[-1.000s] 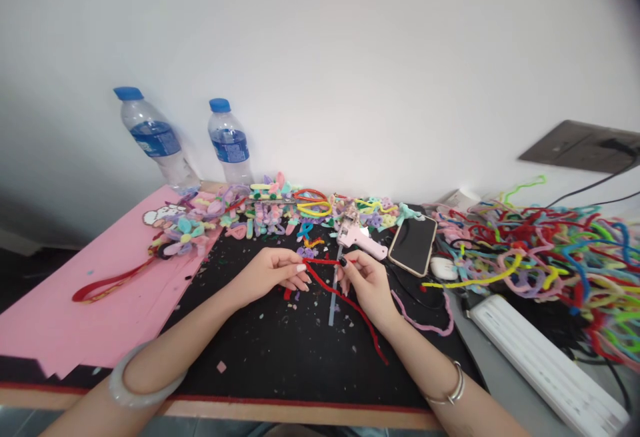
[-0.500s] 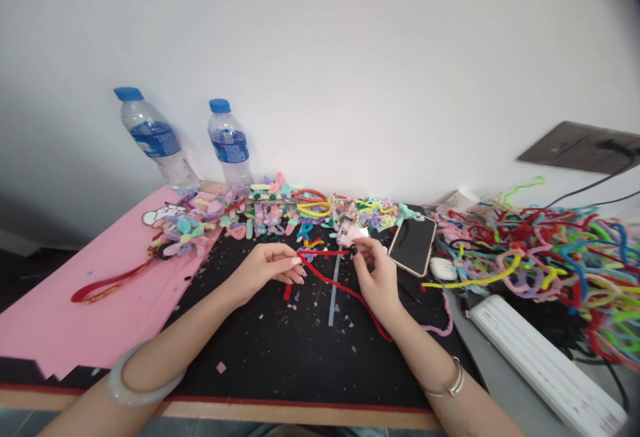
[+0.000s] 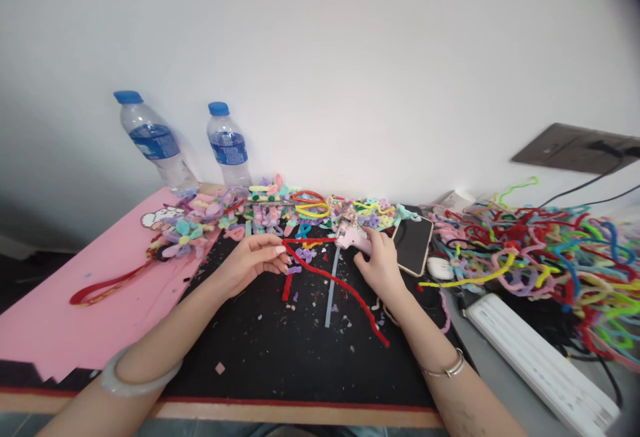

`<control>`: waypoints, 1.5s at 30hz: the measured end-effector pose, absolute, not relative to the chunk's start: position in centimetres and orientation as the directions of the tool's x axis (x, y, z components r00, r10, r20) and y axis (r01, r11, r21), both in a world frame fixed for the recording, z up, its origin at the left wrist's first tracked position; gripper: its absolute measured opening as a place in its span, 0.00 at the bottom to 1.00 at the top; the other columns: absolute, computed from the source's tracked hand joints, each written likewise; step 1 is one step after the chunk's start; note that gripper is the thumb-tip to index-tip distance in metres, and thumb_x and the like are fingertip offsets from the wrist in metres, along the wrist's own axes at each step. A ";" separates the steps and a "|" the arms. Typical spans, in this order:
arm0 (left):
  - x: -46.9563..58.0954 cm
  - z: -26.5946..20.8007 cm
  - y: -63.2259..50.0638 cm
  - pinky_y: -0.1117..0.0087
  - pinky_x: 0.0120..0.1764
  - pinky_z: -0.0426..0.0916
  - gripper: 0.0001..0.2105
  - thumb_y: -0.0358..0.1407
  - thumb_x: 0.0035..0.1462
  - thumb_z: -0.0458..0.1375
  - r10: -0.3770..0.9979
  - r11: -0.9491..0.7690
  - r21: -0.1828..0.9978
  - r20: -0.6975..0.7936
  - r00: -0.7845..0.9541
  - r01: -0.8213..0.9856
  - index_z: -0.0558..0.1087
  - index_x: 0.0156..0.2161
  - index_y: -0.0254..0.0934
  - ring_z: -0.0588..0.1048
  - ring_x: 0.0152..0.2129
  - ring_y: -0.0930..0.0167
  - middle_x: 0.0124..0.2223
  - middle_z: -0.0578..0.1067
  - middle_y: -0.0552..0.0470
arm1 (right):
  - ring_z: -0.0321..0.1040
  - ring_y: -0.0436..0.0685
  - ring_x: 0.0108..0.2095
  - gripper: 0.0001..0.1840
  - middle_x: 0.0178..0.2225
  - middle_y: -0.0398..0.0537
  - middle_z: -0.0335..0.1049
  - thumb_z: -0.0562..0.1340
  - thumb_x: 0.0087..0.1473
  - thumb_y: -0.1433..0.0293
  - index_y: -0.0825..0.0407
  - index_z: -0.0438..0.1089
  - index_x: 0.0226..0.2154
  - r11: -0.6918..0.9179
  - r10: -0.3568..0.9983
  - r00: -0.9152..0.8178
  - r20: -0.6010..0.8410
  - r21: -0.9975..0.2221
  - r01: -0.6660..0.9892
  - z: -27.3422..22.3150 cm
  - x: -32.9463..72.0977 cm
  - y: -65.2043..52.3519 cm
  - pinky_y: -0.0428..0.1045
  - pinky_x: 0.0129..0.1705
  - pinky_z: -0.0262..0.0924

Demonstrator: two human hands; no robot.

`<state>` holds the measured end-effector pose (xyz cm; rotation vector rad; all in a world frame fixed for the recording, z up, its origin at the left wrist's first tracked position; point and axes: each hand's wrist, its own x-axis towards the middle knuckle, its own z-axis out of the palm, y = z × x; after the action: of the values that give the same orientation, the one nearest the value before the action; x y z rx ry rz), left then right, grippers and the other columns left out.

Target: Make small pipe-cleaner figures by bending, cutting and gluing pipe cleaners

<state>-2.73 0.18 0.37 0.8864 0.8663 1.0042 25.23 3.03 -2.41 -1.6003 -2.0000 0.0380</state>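
- Wall (image 3: pixel 350 77): pale, plain, behind the work surface.
- Mat (image 3: pixel 280 363): black, red front edge, flecked with small scraps.
- Sheets (image 3: pixel 90 317): pink, stacked, at the left over the mat.
- Heap of fuzzy stems (image 3: pixel 540 257): many colours, tangled, far right.
- Power strip (image 3: pixel 543 363): white, lying in front of the heap.
- Left hand (image 3: pixel 253 263): thumb and fingers pinched on the red stem.
- Right hand (image 3: pixel 383 267): fingers over the glue gun's handle, thumb set apart; cannot tell whether the grip is closed.
- Bottles, two (image 3: pixel 229 147): clear, blue caps and labels, near the wall.
- Phone (image 3: pixel 413 247): dark screen, pale rim, just beyond the right hand.
- Red stem (image 3: pixel 353 288): fuzzy, bent sharply at the left fingertips; short length reaching toward the glue gun, contact unclear, longer length curving rightward and nearer, crossing the glue stick in view.
- Glue gun (image 3: pixel 353 240): pale pink, mid-mat, before a row of pastel pieces (image 3: pixel 270 217).
- Glue stick (image 3: pixel 331 297): translucent, extending nearer from the glue gun.
- Mouse (image 3: pixel 440 267): white, beside the phone.
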 end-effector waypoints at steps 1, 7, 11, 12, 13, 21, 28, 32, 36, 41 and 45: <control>-2.8 0.4 0.3 0.78 0.26 0.71 0.07 0.34 0.46 0.64 0.944 0.270 0.906 -0.182 0.277 -0.326 0.72 0.30 0.33 0.76 0.21 0.74 0.26 0.77 0.52 | 0.59 0.64 0.43 0.26 0.41 0.56 0.64 0.56 0.43 0.71 0.55 0.60 0.49 0.282 0.902 -0.115 0.416 -0.368 0.886 -2.4 25.2 3.1 0.59 0.44 0.56; -3.1 0.4 0.5 0.78 0.26 0.70 0.06 0.34 0.47 0.63 0.955 0.248 0.912 -0.174 0.240 -0.326 0.72 0.30 0.33 0.75 0.21 0.75 0.27 0.77 0.52 | 0.60 0.64 0.42 0.28 0.41 0.56 0.63 0.56 0.44 0.70 0.55 0.59 0.51 0.272 0.918 -0.140 0.370 -0.334 0.903 -2.3 25.0 2.9 0.57 0.42 0.56; -3.0 0.4 0.4 0.77 0.26 0.70 0.07 0.34 0.46 0.63 0.953 0.258 0.914 -0.187 0.238 -0.314 0.71 0.30 0.33 0.75 0.21 0.74 0.26 0.77 0.52 | 0.60 0.63 0.42 0.28 0.42 0.54 0.65 0.55 0.45 0.74 0.52 0.59 0.51 0.255 0.927 -0.139 0.348 -0.314 0.914 -2.1 24.8 2.6 0.56 0.42 0.55; -2.9 0.3 0.4 0.77 0.26 0.70 0.06 0.34 0.47 0.63 0.953 0.257 0.914 -0.187 0.237 -0.314 0.71 0.30 0.33 0.75 0.21 0.74 0.26 0.77 0.52 | 0.60 0.63 0.43 0.28 0.43 0.54 0.65 0.55 0.44 0.74 0.52 0.59 0.51 0.247 0.927 -0.128 0.351 -0.319 0.915 -2.0 24.7 2.5 0.56 0.42 0.55; -2.9 0.3 0.4 0.77 0.26 0.70 0.06 0.33 0.47 0.63 0.954 0.256 0.914 -0.184 0.238 -0.316 0.71 0.30 0.33 0.75 0.21 0.74 0.26 0.77 0.52 | 0.61 0.63 0.43 0.27 0.43 0.53 0.66 0.55 0.44 0.74 0.52 0.60 0.50 0.238 0.927 -0.113 0.358 -0.327 0.915 -1.8 24.7 2.5 0.56 0.42 0.55; -3.1 0.0 0.6 0.78 0.26 0.70 0.06 0.32 0.48 0.62 0.964 0.228 0.897 -0.154 0.215 -0.378 0.71 0.31 0.33 0.75 0.21 0.76 0.26 0.77 0.53 | 0.65 0.59 0.35 0.19 0.37 0.50 0.69 0.58 0.47 0.67 0.53 0.64 0.44 0.222 0.912 0.092 0.399 -0.672 0.706 -0.7 25.0 2.6 0.51 0.37 0.57; -3.0 0.2 0.5 0.79 0.26 0.69 0.06 0.33 0.48 0.62 0.957 0.246 0.899 -0.167 0.235 -0.362 0.71 0.30 0.33 0.74 0.21 0.76 0.26 0.76 0.53 | 0.52 0.49 0.18 0.15 0.17 0.40 0.56 0.57 0.51 0.58 0.54 0.63 0.25 0.137 0.974 0.157 0.163 -0.976 0.167 -1.3 25.4 3.1 0.45 0.21 0.49; -2.8 0.5 0.3 0.78 0.25 0.69 0.06 0.33 0.48 0.62 0.950 0.272 0.897 -0.192 0.247 -0.350 0.71 0.30 0.33 0.74 0.20 0.76 0.26 0.76 0.53 | 0.51 0.47 0.18 0.16 0.19 0.38 0.54 0.57 0.51 0.57 0.54 0.66 0.32 0.083 0.996 -0.002 0.084 -0.993 -0.082 -0.6 25.2 3.1 0.45 0.20 0.50; -2.7 0.6 0.3 0.78 0.25 0.69 0.06 0.33 0.47 0.62 0.947 0.286 0.893 -0.208 0.244 -0.348 0.70 0.30 0.33 0.74 0.20 0.75 0.26 0.76 0.53 | 0.50 0.46 0.16 0.19 0.17 0.36 0.51 0.60 0.49 0.54 0.54 0.66 0.31 -0.070 0.980 -0.199 -0.019 -0.964 -0.255 0.0 25.0 2.7 0.45 0.19 0.51; -2.4 0.5 0.1 0.77 0.26 0.69 0.07 0.33 0.47 0.63 0.919 0.327 0.886 -0.217 0.329 -0.330 0.70 0.31 0.33 0.74 0.20 0.76 0.26 0.76 0.53 | 0.50 0.44 0.13 0.20 0.15 0.36 0.54 0.62 0.46 0.54 0.56 0.67 0.28 -0.273 0.893 -0.422 -0.155 -0.933 -0.235 -0.1 25.0 2.2 0.44 0.15 0.51; -2.0 0.3 -0.2 0.77 0.26 0.69 0.06 0.34 0.50 0.61 0.883 0.337 0.897 -0.197 0.425 -0.285 0.70 0.31 0.33 0.74 0.20 0.76 0.27 0.76 0.53 | 0.53 0.44 0.12 0.19 0.15 0.37 0.56 0.62 0.48 0.55 0.57 0.68 0.27 -0.370 0.811 -0.532 -0.241 -0.917 -0.149 -0.4 24.9 1.7 0.42 0.14 0.52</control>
<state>-2.03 -0.22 0.30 0.9155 0.7901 0.8743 24.89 1.73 -0.41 -0.9461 -1.2059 1.9562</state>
